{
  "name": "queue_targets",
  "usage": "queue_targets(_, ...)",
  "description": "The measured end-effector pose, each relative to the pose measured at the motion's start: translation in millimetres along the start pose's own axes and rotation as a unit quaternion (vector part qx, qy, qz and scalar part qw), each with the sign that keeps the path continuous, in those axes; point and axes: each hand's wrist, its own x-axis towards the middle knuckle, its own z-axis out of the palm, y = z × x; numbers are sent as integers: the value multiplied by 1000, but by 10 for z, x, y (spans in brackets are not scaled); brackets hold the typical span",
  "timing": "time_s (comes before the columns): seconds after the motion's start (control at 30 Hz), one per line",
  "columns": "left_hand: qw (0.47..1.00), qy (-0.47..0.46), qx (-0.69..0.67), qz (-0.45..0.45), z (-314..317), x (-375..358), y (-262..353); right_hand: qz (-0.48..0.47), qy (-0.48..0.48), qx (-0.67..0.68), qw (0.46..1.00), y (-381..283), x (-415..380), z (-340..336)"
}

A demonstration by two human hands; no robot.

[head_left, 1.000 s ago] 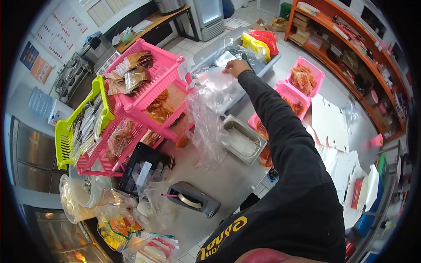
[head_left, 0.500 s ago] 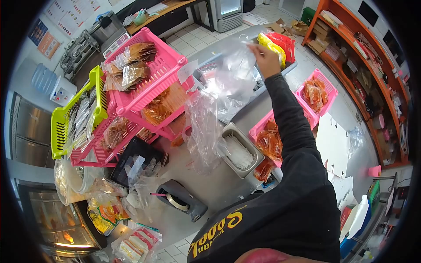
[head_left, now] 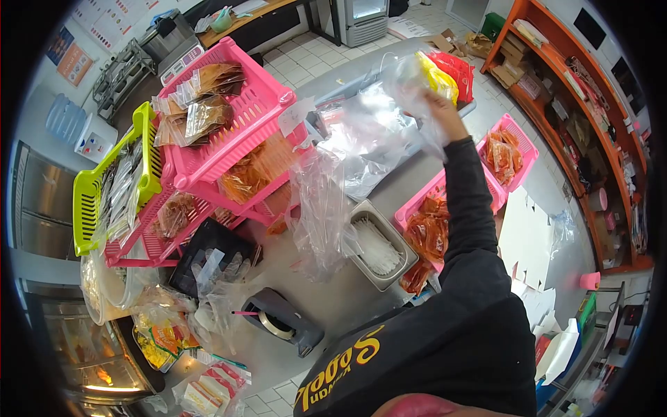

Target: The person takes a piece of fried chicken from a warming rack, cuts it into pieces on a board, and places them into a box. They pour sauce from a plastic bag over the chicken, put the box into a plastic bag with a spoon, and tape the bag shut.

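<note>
My right hand (head_left: 445,115) is stretched out over the far side of the metal table, its fingers closed on a crumpled clear plastic bag (head_left: 410,87). Beneath it stands a grey-blue bin (head_left: 424,142) filled with clear plastic bags (head_left: 361,135). A yellow packet (head_left: 439,78) and a red packet (head_left: 460,75) lie at the bin's right end, just beyond my fingers. The black sleeve (head_left: 469,198) passes beside a pink basket (head_left: 401,215) of orange-red packets (head_left: 427,233). My left hand does not appear.
Pink stacked baskets (head_left: 267,94) with brown packets (head_left: 208,104) rise at left, beside a green basket (head_left: 87,208). On the metal table (head_left: 299,278) are a steel container (head_left: 410,260) of white pieces, a tape dispenser (head_left: 292,326) and hanging plastic bags (head_left: 316,215). Orange shelves (head_left: 577,149) stand right.
My right hand has moved right and slightly nearer, drawing the clear plastic bag along with it toward the yellow packet. The view has shifted slightly.
</note>
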Motion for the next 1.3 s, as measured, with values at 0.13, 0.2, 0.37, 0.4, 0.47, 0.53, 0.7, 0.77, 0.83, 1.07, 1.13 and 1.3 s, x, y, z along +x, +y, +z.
queue_targets(0.13, 1000, -17, -8, -7, 34, 36, 131, -187, -80, -400, 894, -222, -200, 636)
queue_targets(0.2, 1000, -21, -14, -13, 41, 58, 203, -65, -52, -455, 887, -257, -238, 725)
queue_targets(0.37, 999, -30, -13, -39, -34, 71, 233, -62, 119, -87, 987, -161, -12, 422)
queue_targets(0.4, 998, -34, -13, -44, -51, 60, 232, -4, 175, 32, 984, -168, 48, 263)
queue_targets(0.47, 997, -41, -15, -57, -73, 16, 240, -12, 245, 33, 969, 117, 276, -216)
queue_targets(0.53, 996, -45, -18, -73, -73, -38, 236, -6, 248, -21, 969, 203, 399, -303)
queue_targets(0.7, 992, -55, -23, -114, -148, -214, 227, 30, 264, -287, 920, 484, 530, -177)
queue_targets(0.77, 993, -58, -21, -101, -21, -165, 20, 40, 264, -385, 884, 530, 699, -351)
queue_targets(0.83, 994, -79, -7, -80, 373, 10, -664, 44, 250, -473, 844, 602, 736, -345)
queue_targets(1.07, 957, -78, -278, -36, 333, -31, -902, -25, 147, -737, 659, 806, 555, -886)
queue_targets(1.13, 958, -49, -281, -22, 187, -64, -639, -60, 141, -801, 579, 841, 691, -959)
queue_targets(1.3, 863, -35, -486, -132, 79, 75, -226, -38, 203, -778, 593, -524, -36, -167)
